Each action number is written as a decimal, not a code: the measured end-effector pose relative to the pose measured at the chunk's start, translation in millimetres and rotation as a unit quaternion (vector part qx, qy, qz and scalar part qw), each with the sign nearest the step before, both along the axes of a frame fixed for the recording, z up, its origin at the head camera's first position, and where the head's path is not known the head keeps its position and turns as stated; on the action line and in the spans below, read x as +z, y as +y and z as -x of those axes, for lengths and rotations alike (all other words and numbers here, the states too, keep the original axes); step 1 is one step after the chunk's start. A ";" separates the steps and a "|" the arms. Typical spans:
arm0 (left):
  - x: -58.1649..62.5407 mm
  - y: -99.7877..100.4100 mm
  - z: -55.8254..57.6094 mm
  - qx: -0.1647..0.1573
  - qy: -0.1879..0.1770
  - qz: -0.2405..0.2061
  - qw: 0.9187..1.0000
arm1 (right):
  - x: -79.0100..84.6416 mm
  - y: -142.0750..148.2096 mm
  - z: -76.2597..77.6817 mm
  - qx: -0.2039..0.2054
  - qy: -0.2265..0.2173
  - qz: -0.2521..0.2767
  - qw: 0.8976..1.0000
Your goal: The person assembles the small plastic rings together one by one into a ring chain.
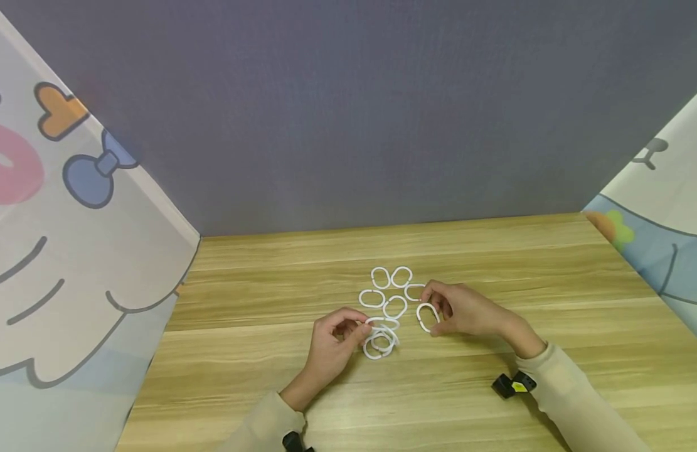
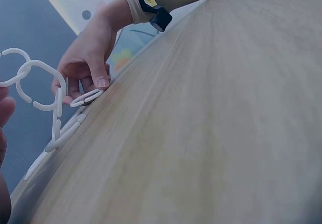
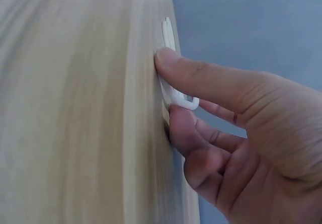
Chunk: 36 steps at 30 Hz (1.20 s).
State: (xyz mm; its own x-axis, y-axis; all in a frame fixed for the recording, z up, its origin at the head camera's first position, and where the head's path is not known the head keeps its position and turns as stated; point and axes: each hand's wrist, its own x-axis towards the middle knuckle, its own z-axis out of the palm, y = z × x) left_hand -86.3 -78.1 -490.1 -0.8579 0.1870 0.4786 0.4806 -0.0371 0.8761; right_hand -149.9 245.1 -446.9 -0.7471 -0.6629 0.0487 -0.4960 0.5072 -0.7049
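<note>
Between thumb and fingers, my left hand [image 1: 330, 344] pinches the upper link of a short chain of white plastic C-shaped links [image 1: 382, 319]. The chain hangs down to the table in the left wrist view, each link hooked through the one before. To its right, my right hand [image 1: 471, 311] holds a single white link [image 3: 188, 103] at table level, thumb on one side and fingers on the other. Small gaps show in the links' rings. Part of the left hand is cut off at the edge of the left wrist view.
Several loose white links [image 1: 372, 290] lie flat on the wood-grain table [image 1: 258, 276], just beyond both hands. A grey panel [image 1: 371, 125] rises behind the table. Cartoon-printed walls [image 1: 156, 251] flank it on both sides.
</note>
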 end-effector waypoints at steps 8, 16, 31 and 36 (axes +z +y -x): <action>-1.0 0.5 0.7 -0.001 0.005 -0.001 1.000 | 1.4 1.4 0.2 -0.028 -0.068 0.030 0.997; -3.5 0.7 2.1 -0.004 0.016 -0.003 1.000 | 4.6 1.6 -0.5 -0.028 -0.113 0.054 0.992; -2.1 1.9 1.2 -0.001 0.019 0.001 1.000 | 20.9 -9.4 -6.1 -0.055 -0.146 0.178 0.972; -2.1 1.7 1.4 -0.001 0.022 0.004 1.000 | 28.4 -15.4 -12.7 -0.057 -0.156 0.214 0.963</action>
